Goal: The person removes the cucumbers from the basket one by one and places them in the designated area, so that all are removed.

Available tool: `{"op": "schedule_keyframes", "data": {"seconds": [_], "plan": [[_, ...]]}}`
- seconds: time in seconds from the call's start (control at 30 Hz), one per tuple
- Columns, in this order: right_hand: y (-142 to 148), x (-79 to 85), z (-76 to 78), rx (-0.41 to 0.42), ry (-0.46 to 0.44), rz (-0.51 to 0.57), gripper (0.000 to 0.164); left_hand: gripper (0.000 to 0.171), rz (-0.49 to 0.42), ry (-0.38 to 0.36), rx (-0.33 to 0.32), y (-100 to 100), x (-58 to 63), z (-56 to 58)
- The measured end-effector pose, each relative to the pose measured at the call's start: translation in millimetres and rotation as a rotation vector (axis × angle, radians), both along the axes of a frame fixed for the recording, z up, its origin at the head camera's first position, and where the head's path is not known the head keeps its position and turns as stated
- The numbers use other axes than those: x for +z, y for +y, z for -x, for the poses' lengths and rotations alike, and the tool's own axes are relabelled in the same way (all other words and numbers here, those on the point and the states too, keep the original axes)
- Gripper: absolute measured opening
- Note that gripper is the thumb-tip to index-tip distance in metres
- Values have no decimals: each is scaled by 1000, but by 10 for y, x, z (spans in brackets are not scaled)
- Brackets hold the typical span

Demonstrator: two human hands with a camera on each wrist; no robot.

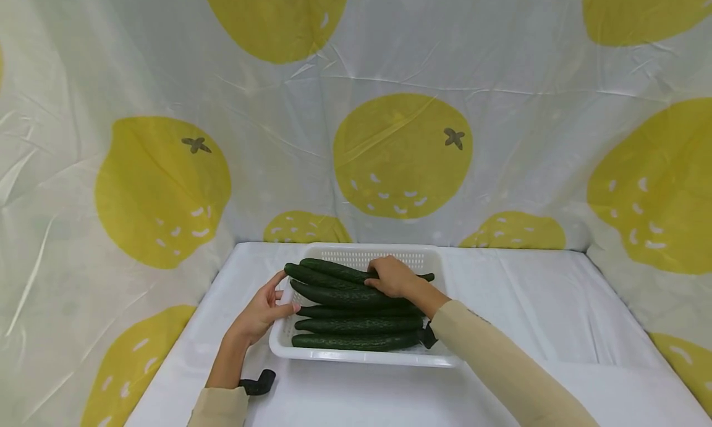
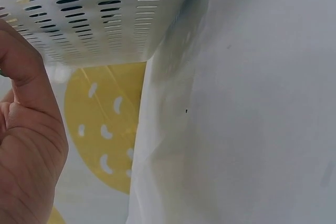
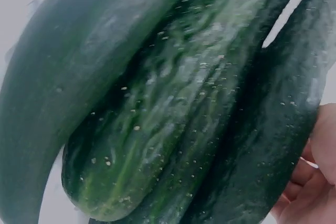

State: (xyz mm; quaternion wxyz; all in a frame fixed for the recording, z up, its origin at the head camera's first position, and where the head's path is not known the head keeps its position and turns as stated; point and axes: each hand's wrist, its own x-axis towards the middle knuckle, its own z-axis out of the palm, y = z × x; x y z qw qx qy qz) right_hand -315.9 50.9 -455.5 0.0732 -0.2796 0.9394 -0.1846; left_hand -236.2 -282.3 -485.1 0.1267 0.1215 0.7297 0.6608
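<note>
A white perforated plastic basket [image 1: 364,356] holds several dark green cucumbers, lying side by side from left to right. My right hand [image 1: 392,275] reaches over the rear of the pile and grips the rearmost cucumber [image 1: 334,268] with curled fingers. In the right wrist view, this hand [image 3: 310,192] shows at the edge beside bumpy cucumbers [image 3: 173,103]. At the basket's left rim is my left hand [image 1: 261,309], its thumb and index finger spread apart near the cucumber ends. The left wrist view has that hand [image 2: 29,129] beside the slotted basket wall [image 2: 105,14].
The basket stands on a table with a white cloth [image 1: 517,316]. Behind and at both sides hangs a pale curtain [image 1: 289,136] with yellow lemon prints. A black wrist mount [image 1: 258,382] sticks out from the left wrist, and another [image 1: 427,336] overlaps the basket's right side.
</note>
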Motion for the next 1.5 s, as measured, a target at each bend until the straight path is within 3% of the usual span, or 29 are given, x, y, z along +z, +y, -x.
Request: {"op": "schedule_keyframes", "data": {"seconds": [0.17, 0.53, 0.67, 0.93, 1.13, 1.5], "plan": [[-3, -11, 21, 35, 4, -29, 33, 97, -3, -6, -4, 13, 9, 4], [12, 99, -23, 16, -25, -76, 39, 96, 19, 10, 7, 8, 22, 17], [40, 109, -2, 22, -41, -12, 38, 97, 18, 5, 11, 4, 32, 16], [129, 196, 64, 30, -11, 233, 46, 98, 34, 1, 30, 13, 38, -6], [204, 361, 14, 14, 60, 280, 46, 97, 28, 0, 28, -4, 18, -3], [404, 587, -104, 18, 48, 375, 50, 98, 37, -13, 34, -28, -5, -26]]}}
